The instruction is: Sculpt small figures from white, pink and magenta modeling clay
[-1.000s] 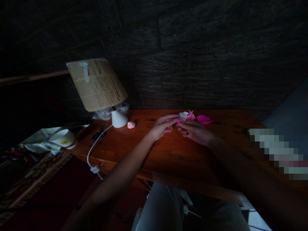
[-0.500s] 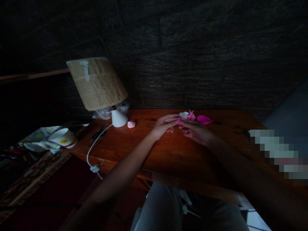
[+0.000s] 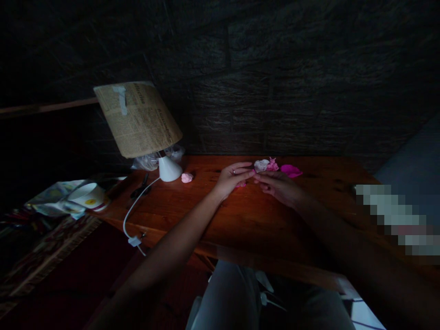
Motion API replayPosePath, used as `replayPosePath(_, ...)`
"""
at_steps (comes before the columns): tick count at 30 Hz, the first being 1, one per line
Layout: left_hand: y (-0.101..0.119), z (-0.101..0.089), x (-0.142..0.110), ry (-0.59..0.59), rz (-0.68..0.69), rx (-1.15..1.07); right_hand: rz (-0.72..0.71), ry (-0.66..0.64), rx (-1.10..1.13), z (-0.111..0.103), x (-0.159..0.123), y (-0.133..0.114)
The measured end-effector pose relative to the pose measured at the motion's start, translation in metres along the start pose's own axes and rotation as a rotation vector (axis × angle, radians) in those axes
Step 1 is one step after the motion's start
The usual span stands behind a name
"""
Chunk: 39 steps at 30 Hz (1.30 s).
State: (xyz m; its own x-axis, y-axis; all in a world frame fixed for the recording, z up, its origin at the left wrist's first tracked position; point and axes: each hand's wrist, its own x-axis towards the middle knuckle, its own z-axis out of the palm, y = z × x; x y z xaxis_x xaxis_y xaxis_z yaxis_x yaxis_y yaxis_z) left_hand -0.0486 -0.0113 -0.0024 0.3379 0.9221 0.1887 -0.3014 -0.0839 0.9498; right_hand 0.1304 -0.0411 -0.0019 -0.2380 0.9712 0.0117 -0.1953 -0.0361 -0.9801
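Observation:
My left hand [image 3: 232,179] and my right hand [image 3: 277,187] meet fingertip to fingertip over the wooden table. Pinched between them is a small bright pink piece [image 3: 254,172], mostly covered by fingers; its material is unclear. Another bit of pink [image 3: 241,184] shows under my left fingers, and I cannot tell whether it is held or lies on the wood. Just behind my hands lie a whitish crumpled piece [image 3: 261,165], a pink frilly piece [image 3: 272,164] and a flat magenta petal-shaped piece [image 3: 291,171]. A ring sits on a left finger.
A lamp [image 3: 170,169] with a newsprint shade stands left, its white cord [image 3: 132,206] hanging over the front edge. Near it are a pale pink lump [image 3: 187,177] and black scissors [image 3: 140,189]. Farther left sits a white cup [image 3: 88,197]. A dark wall [image 3: 240,91] rises behind the table.
The fingertips have closed further over the small pink piece, so less of it shows. Pink has come into sight beneath my left fingers. Both hands have shifted very slightly left.

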Motion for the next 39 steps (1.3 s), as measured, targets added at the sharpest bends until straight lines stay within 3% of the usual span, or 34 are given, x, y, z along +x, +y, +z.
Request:
replayPosePath(21, 0.004, 0.0, -0.001, -0.064, -0.066, -0.069, -0.071, -0.087, -0.082, -0.003, 0.001, 0.004)
replayPosePath(30, 0.01, -0.001, -0.005, -0.169, -0.121, -0.116, 0.015, -0.176, 0.033, 0.004, -0.007, -0.003)
replayPosePath(34, 0.016, -0.01, -0.003, -0.094, -0.065, -0.163, 0.011, -0.132, 0.019, 0.006, -0.005, -0.001)
replayPosePath(39, 0.022, -0.036, 0.005, 0.06, 0.036, -0.223, -0.009, -0.047, -0.145, 0.003, -0.002, 0.005)
